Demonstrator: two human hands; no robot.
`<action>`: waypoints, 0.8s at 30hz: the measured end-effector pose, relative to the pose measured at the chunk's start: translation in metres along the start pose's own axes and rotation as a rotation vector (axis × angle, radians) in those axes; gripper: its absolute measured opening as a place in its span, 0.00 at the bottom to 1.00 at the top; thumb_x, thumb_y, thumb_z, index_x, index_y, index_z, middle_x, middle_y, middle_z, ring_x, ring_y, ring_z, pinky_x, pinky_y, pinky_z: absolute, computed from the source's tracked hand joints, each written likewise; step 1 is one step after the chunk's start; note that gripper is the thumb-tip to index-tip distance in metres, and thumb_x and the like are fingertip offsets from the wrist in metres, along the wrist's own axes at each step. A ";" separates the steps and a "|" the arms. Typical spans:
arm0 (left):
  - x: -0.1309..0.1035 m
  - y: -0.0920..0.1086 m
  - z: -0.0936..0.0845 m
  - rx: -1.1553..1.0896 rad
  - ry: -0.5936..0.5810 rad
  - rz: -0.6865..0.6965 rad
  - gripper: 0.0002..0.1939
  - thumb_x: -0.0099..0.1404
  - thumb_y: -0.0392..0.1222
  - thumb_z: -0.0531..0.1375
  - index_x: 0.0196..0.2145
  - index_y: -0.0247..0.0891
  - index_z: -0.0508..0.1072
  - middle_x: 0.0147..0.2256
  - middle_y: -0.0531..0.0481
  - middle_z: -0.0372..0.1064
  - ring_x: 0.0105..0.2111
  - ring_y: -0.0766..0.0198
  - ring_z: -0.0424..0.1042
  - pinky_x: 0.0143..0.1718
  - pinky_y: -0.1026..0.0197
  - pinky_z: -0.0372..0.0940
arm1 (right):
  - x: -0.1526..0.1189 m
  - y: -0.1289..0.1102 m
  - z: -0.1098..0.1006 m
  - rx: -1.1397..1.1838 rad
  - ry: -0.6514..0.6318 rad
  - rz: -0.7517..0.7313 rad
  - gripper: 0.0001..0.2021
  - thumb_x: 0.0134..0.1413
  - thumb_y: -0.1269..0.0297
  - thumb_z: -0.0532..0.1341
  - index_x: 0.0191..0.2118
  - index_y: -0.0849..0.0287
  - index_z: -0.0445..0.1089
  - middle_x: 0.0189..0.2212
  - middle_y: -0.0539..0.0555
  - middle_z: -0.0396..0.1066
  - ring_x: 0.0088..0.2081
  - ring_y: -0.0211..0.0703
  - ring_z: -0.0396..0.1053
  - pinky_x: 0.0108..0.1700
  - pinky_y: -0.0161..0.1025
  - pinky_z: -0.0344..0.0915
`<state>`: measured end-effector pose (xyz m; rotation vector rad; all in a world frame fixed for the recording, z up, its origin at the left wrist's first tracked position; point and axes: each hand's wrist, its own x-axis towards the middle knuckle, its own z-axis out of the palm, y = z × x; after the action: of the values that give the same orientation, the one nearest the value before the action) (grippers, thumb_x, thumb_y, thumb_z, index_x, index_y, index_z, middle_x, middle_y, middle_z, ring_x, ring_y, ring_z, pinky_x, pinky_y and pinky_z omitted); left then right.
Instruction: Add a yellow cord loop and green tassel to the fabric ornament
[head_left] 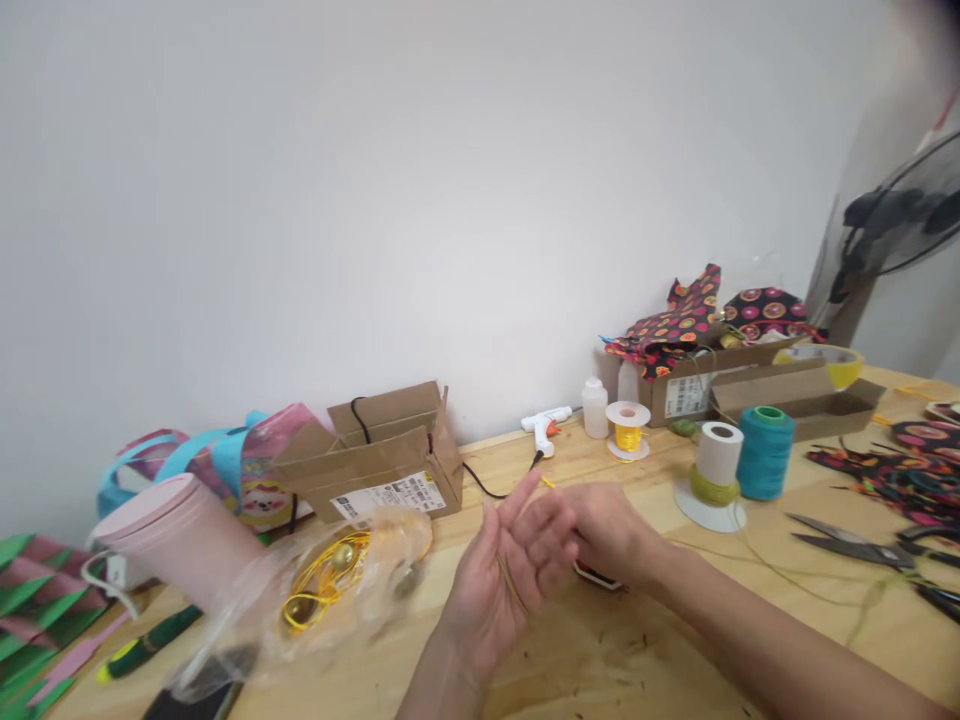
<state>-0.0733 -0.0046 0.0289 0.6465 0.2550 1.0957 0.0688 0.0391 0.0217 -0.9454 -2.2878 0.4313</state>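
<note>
My left hand [510,570] is held palm up above the wooden table, thumb and forefinger spread, with a thin cord [510,583] lying across its palm. Against its fingertips, on the right, is my right hand [609,530], its back turned to the camera and its fingers mostly hidden. Whatever the right hand may hold cannot be made out. Partly covered by the right wrist, a small dark and red item [600,577] lies on the table. Behind the hands is a white glue gun [541,430] with an orange trigger.
On the left are a plastic bag [375,570] with yellow cord and bells, a cardboard box [382,460], a pink container [180,535] and a screwdriver [150,642]. On the right stand a teal thread cone [765,455], spools, boxes and patterned fabric; scissors [851,542] lie nearer.
</note>
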 end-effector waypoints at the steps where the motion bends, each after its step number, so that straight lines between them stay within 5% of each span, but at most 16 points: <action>1: 0.003 0.004 -0.003 -0.005 0.077 0.085 0.23 0.66 0.43 0.37 0.47 0.34 0.65 0.42 0.45 0.70 0.42 0.61 0.68 0.42 0.59 0.63 | -0.001 -0.004 -0.001 -0.039 -0.059 -0.051 0.09 0.49 0.68 0.52 0.28 0.59 0.70 0.25 0.52 0.72 0.25 0.39 0.66 0.24 0.33 0.51; 5: 0.012 0.014 -0.013 0.036 0.354 0.280 0.21 0.65 0.41 0.40 0.42 0.30 0.69 0.43 0.42 0.70 0.43 0.61 0.68 0.41 0.60 0.65 | -0.003 -0.018 -0.005 -0.199 -0.223 -0.203 0.10 0.47 0.69 0.53 0.20 0.61 0.68 0.20 0.52 0.70 0.20 0.36 0.63 0.20 0.32 0.43; 13: 0.018 0.017 -0.031 0.078 0.452 0.430 0.21 0.66 0.41 0.39 0.38 0.36 0.70 0.37 0.46 0.73 0.39 0.64 0.70 0.40 0.60 0.66 | -0.010 -0.036 -0.003 -0.524 -0.409 -0.394 0.08 0.49 0.70 0.53 0.24 0.59 0.67 0.20 0.49 0.70 0.19 0.36 0.62 0.18 0.34 0.40; 20: 0.012 -0.002 -0.017 0.318 0.450 0.225 0.15 0.60 0.44 0.52 0.43 0.33 0.66 0.24 0.45 0.72 0.25 0.63 0.71 0.23 0.66 0.65 | -0.008 -0.031 -0.007 -0.437 -0.137 -0.428 0.10 0.54 0.71 0.48 0.29 0.60 0.66 0.28 0.52 0.70 0.27 0.37 0.63 0.22 0.32 0.48; 24: 0.010 -0.016 -0.012 0.442 0.439 0.019 0.15 0.58 0.49 0.53 0.31 0.34 0.69 0.12 0.57 0.61 0.10 0.75 0.56 0.09 0.76 0.45 | -0.005 -0.019 -0.011 -0.274 -0.020 -0.294 0.09 0.54 0.67 0.51 0.29 0.59 0.67 0.26 0.50 0.70 0.26 0.35 0.63 0.23 0.31 0.50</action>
<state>-0.0626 0.0033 0.0106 0.7929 0.8892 1.2031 0.0689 0.0232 0.0378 -0.7132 -2.4956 0.0012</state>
